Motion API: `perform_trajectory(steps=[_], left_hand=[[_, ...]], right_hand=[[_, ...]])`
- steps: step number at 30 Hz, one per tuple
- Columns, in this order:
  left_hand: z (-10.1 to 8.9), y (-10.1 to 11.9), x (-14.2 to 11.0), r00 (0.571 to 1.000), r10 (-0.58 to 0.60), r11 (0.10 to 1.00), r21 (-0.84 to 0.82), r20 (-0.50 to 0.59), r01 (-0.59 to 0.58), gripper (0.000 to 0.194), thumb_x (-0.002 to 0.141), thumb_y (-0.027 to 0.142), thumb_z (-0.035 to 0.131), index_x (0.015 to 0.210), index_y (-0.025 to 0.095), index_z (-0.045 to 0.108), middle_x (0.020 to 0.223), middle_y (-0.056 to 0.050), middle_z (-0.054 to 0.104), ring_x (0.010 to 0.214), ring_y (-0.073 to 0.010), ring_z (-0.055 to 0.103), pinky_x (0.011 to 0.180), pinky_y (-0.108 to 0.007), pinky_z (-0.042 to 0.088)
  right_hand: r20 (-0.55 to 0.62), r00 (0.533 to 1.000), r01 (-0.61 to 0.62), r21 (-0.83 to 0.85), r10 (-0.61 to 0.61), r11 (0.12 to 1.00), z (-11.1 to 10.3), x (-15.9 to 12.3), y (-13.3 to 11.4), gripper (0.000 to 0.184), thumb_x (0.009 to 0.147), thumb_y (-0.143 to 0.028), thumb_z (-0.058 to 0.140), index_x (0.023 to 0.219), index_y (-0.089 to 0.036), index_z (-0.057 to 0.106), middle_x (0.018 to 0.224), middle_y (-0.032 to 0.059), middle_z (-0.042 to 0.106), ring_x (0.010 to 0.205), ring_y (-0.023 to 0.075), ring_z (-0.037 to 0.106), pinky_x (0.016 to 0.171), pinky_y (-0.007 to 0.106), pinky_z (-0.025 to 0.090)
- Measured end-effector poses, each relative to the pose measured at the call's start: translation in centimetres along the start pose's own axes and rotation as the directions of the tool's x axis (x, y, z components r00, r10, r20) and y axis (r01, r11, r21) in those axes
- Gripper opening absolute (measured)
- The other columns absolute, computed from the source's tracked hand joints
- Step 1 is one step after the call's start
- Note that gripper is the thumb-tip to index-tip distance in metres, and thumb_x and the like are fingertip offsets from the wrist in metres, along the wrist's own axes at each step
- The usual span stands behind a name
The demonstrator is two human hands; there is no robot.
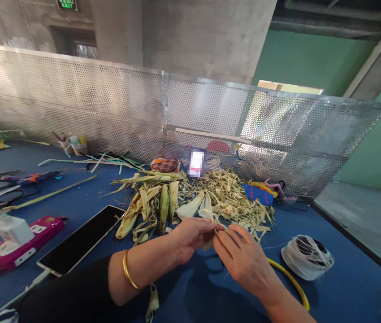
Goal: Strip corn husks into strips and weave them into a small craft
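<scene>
My left hand [192,237] and my right hand [242,255] meet over the middle of the blue table. Both are closed, fingers pinched at the base of a pale corn husk [190,206], whose broad leaves stand up beyond the fingertips. Just what lies between the fingertips is partly hidden. Right behind the hands is a spread of dried corn husks [143,202], whole leaves at the left and shredded strips [234,197] at the right. A yellow hoop [293,280] passes by my right wrist. To the right stands a spool of white string [306,258].
A black-screened phone [81,240] and a magenta power strip [22,242] with a white charger [12,231] lie at left. A glue gun [32,179], a checkered pouch [165,165] and a lit, blurred screen [196,162] are farther back. A perforated metal screen [110,107] borders the table.
</scene>
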State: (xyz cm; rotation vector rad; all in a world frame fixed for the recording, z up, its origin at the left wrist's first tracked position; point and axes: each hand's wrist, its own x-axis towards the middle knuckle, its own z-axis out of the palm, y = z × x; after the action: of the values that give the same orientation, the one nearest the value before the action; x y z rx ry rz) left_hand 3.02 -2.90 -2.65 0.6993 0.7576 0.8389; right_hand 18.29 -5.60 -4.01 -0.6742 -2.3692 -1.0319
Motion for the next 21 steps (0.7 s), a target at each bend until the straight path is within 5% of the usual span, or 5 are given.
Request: perform_trajectory(steps=[21], left_hand=[[-0.7, -0.2, 0.5, 0.999, 0.008, 0.999, 0.052, 0.039, -0.01, 0.012, 0.063, 0.019, 0.071, 0.071, 0.011, 0.067, 0.074, -0.005, 0.068, 0.071, -0.0129, 0.061, 0.075, -0.024, 0.045]], right_hand=[[-0.077, 0.996, -0.022, 0.302, 0.048, 0.953, -1.0, 0.3, -1.3, 0.035, 0.094, -0.008, 0.026, 0.087, -0.012, 0.061, 0.076, 0.0069, 0.064, 0.073, 0.0165, 0.056, 0.08, 0.034, 0.039]])
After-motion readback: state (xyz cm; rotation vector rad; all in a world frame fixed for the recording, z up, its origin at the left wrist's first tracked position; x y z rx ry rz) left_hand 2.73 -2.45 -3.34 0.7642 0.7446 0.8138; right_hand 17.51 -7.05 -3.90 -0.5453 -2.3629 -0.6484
